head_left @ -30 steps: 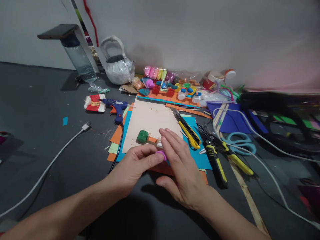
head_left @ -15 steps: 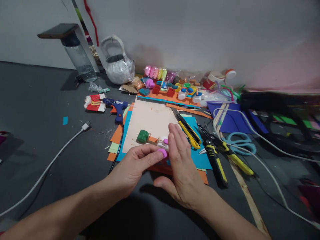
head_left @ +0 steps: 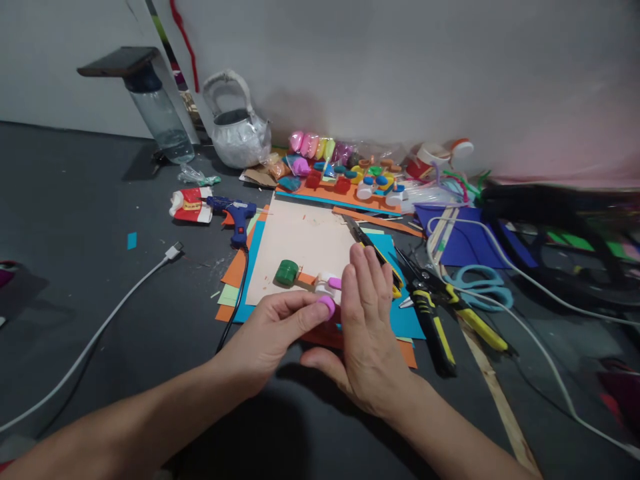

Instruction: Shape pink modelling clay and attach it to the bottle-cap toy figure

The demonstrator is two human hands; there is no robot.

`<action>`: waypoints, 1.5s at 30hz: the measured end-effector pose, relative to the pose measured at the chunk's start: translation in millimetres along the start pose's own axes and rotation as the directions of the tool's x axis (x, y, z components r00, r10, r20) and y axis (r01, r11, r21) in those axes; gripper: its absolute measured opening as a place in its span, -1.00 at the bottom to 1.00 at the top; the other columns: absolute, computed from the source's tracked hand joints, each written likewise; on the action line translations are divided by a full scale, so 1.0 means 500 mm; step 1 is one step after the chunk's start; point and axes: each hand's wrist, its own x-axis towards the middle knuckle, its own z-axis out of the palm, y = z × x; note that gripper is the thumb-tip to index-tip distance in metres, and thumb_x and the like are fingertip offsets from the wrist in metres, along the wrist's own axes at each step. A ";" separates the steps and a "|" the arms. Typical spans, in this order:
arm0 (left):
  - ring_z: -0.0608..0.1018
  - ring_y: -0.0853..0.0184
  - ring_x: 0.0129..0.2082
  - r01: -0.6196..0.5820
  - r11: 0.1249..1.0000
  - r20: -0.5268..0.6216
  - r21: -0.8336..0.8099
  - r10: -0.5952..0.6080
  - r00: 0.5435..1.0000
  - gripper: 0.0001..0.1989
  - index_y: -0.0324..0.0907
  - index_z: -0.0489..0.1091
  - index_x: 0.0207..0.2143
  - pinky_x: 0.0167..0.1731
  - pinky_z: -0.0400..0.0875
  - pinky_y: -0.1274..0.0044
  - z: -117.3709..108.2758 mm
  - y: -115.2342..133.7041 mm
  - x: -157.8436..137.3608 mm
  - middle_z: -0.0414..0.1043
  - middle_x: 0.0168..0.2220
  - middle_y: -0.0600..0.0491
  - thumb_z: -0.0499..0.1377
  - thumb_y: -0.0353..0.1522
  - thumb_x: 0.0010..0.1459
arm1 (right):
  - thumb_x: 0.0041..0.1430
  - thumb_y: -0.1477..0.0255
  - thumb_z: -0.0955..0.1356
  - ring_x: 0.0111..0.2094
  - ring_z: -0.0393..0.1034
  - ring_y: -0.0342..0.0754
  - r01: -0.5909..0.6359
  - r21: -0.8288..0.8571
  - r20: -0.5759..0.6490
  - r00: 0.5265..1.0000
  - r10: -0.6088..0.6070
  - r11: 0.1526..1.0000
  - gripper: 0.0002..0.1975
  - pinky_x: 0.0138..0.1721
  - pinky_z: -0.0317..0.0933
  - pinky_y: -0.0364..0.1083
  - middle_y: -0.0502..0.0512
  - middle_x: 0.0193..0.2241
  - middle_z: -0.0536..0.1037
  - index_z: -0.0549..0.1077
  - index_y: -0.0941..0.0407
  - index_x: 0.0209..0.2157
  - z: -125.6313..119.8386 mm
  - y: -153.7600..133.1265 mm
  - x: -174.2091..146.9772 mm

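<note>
Between thumb and fingers, my left hand [head_left: 273, 333] pinches a small round purple clay disc [head_left: 327, 307]. My right hand [head_left: 367, 333] is held flat on edge just to the right of it, fingers stretched out and thumb apart, gripping nothing; its palm side is hidden. Behind the disc, a white round piece [head_left: 325, 283] and a purple oval clay piece [head_left: 335, 283] show beside an orange strip [head_left: 307, 279]. A green round cap-like piece [head_left: 287, 273] is farther left on the cream sheet [head_left: 300, 240]. Whatever lies below the hands is partly covered.
A blue glue gun [head_left: 241, 217] lies left of the paper stack. To the right are a yellow utility knife [head_left: 383, 257], pliers [head_left: 425, 313] and light-blue scissors [head_left: 477, 287]. Small clay-wheeled models [head_left: 365, 190], a kettle [head_left: 237, 140] and a water bottle [head_left: 160, 123] stand behind.
My right hand has shifted slightly right and turned, now covering more of the utility knife. The purple disc, still in my left fingers, shows more of its round face.
</note>
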 end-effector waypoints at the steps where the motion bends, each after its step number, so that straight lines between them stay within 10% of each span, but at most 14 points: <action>1: 0.57 0.39 -0.28 -0.005 1.000 0.004 -0.001 0.005 1.000 -0.83 -0.19 0.57 -0.32 -0.09 0.40 0.54 -0.001 -0.001 0.000 0.60 -0.35 0.08 0.28 -0.26 0.20 | 0.31 -0.07 0.11 0.44 -0.53 0.24 0.004 -0.002 0.002 1.000 -0.004 1.000 -0.05 0.33 -0.44 0.44 0.37 0.44 -0.34 -0.37 0.26 0.41 0.000 0.000 0.000; 15: 0.55 0.29 -0.20 -0.043 0.974 -0.012 0.221 0.046 0.999 -0.77 -0.18 0.60 -0.24 -0.08 0.37 0.47 -0.009 0.007 -0.002 0.57 -0.32 0.04 0.29 -0.22 0.18 | 0.34 0.02 0.17 0.40 -0.11 0.29 0.017 0.294 0.025 0.999 -0.026 0.956 -0.37 0.28 -0.03 0.40 0.34 0.35 0.14 0.22 0.12 0.27 -0.036 0.021 0.002; 45: 0.58 0.43 -0.24 -0.188 0.925 -0.005 0.330 0.201 0.980 -0.94 -0.04 0.63 -0.33 -0.20 0.39 0.66 0.009 0.027 -0.010 0.64 -0.28 0.16 0.32 -0.36 0.15 | 0.32 0.06 0.25 0.33 0.10 0.21 -0.145 0.695 0.093 0.989 0.112 0.704 -0.52 0.30 0.04 0.29 0.17 0.26 0.34 0.40 0.00 0.13 -0.046 0.025 -0.002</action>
